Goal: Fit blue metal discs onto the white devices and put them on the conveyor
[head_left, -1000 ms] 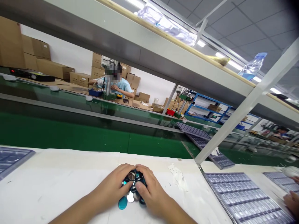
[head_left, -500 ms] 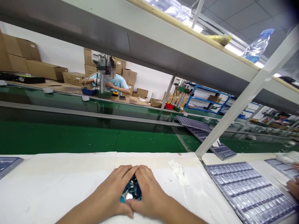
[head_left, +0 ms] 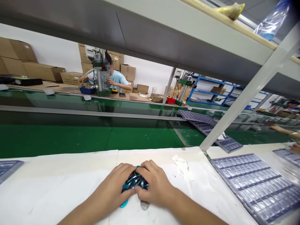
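Observation:
A heap of small round shiny discs [head_left: 134,181], blue and silver, lies on the white table covering [head_left: 58,178]. My left hand [head_left: 114,184] curves around the heap from the left, fingers bent and thumb at its near side. From the right, my right hand [head_left: 156,182] cups it the same way, so the fingertips almost meet at the far side. Below my left thumb a bright blue disc [head_left: 124,204] pokes out. A greyish disc [head_left: 145,205] lies under the near edge of my right hand. The hands cover part of the heap.
To the right lies a clear-pocketed plastic tray [head_left: 255,184], beside a slanting white post [head_left: 236,112]. White scraps [head_left: 184,167] are near my right hand. Beyond runs a green conveyor belt [head_left: 58,137]; a shelf [head_left: 164,40] hangs overhead. Across sits a person [head_left: 119,79]; another person's arm [head_left: 280,128] reaches in at right.
Both hands have shifted slightly, and the gap between them has widened over the discs. Two discs now show at the near side. The view has tilted and another person's arm has appeared at right.

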`<state>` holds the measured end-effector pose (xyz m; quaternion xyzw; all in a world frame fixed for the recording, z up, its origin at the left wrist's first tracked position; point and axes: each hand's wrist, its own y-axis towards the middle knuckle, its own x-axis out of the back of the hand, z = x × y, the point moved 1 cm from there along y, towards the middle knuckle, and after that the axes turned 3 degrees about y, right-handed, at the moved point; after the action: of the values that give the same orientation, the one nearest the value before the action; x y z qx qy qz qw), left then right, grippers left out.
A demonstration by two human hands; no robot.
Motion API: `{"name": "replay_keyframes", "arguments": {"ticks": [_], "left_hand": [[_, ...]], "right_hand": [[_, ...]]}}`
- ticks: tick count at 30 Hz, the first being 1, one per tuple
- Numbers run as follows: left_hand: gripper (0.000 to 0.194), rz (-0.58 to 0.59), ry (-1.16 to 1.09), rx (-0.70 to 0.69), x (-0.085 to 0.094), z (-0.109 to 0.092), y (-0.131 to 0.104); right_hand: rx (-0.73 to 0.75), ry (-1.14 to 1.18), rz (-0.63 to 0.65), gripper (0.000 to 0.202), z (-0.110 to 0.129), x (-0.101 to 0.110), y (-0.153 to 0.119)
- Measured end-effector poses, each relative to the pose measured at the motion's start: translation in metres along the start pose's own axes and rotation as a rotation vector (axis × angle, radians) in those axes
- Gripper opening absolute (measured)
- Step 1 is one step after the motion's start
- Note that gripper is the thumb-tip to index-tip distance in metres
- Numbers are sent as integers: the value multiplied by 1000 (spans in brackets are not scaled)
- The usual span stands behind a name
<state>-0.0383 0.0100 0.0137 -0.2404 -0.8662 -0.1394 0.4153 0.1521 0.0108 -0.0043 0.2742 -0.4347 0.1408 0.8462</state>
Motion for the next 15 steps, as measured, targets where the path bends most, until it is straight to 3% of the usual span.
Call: {"name": "replay_keyframes", "arguments": {"ticks": [5, 15], "left_hand": [[29, -8, 17, -40, 1, -1, -1], [12, -92, 43, 35, -1, 3, -1]], "right_hand": [[67, 10, -63, 25, -3, 0, -1], [73, 74, -90, 17, -3, 1, -2]]}}
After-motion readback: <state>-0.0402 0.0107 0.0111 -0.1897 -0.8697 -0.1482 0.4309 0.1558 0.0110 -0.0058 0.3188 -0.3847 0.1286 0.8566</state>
